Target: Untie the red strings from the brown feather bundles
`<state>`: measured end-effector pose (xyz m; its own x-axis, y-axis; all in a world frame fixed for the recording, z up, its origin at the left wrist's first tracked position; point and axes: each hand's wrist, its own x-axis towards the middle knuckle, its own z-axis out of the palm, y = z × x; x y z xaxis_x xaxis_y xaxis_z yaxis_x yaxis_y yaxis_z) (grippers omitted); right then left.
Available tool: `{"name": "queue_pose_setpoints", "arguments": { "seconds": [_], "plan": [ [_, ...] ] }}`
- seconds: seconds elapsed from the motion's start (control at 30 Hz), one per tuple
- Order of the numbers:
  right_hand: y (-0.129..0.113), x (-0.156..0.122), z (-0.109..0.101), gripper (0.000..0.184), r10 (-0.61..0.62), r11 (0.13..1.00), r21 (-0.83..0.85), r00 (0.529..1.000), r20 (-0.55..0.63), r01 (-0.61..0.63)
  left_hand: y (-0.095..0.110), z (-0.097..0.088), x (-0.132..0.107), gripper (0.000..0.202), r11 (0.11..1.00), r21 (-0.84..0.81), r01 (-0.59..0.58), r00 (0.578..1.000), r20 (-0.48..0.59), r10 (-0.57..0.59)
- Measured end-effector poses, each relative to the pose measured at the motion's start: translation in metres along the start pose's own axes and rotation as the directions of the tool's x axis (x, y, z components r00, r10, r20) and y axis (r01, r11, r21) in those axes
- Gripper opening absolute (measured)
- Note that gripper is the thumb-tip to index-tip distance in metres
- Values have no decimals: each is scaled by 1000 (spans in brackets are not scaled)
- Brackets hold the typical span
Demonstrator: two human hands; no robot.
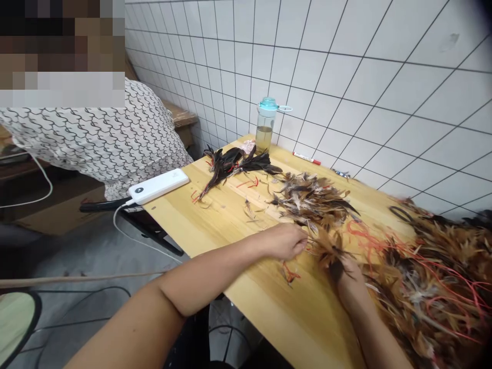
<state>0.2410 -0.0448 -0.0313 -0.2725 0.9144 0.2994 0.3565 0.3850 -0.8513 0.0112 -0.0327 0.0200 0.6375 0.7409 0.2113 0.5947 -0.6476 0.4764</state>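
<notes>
My left hand point(284, 241) is closed over the wooden table, thumb and fingers pressed together beside the quill ends of a small bunch of brown feathers point(329, 243). What lies inside its pinch is too small to make out. The bunch is in my right hand point(350, 274), whose fingers are partly hidden behind the feathers and a dark plume. Just beyond both hands lies a loose pile of brown and grey feathers point(311, 197). Below my left hand is a scrap of red string point(290, 274) on the tabletop.
A large heap of feathers point(423, 302) with tangled red strings point(369, 238) covers the right side. Dark feather bundles point(230, 164), a water bottle point(265, 125) and a red-capped marker point(306, 158) sit farther back. A white power bank point(159, 185) overlaps the left edge, near another person's patterned shirt point(115, 138).
</notes>
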Motion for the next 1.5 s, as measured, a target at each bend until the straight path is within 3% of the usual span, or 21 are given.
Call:
{"name": "queue_pose_setpoints", "arguments": {
  "seconds": [0.13,0.27,0.37,0.5,0.67,0.97,1.13,1.33,1.5],
  "plan": [
    [0,0,-3,44,125,990,-65,992,-1,-125,0,-3,1,19,999,17,30,999,15,-30],
    [-6,1,-2,50,203,968,-109,962,-183,-225,1,-3,2,18,999,40,13,999,51,-16],
    [-9,1,0,50,240,961,-76,941,-240,-265,1,1,3,18,999,41,-7,999,32,6],
    [-7,0,1,50,257,956,-82,937,-236,-282,1,4,3,17,1000,8,-3,1000,-4,3],
    [-5,-1,3,50,341,939,39,905,-254,-342,-2,1,3,16,999,-17,39,994,-102,-40],
    [-9,-1,3,42,371,928,119,908,-195,-353,-6,-6,0,15,981,-150,120,967,-207,-149],
    [-20,5,3,45,436,873,330,878,-199,-359,-6,-6,0,14,972,-170,161,957,-215,-196],
    [-15,7,2,41,388,858,447,890,-240,-253,-5,-4,0,15,975,-152,165,963,-187,-192],
    [-9,1,2,37,238,966,166,935,-263,-199,-4,-2,1,15,979,-110,174,967,-168,-191]
  ]
}}
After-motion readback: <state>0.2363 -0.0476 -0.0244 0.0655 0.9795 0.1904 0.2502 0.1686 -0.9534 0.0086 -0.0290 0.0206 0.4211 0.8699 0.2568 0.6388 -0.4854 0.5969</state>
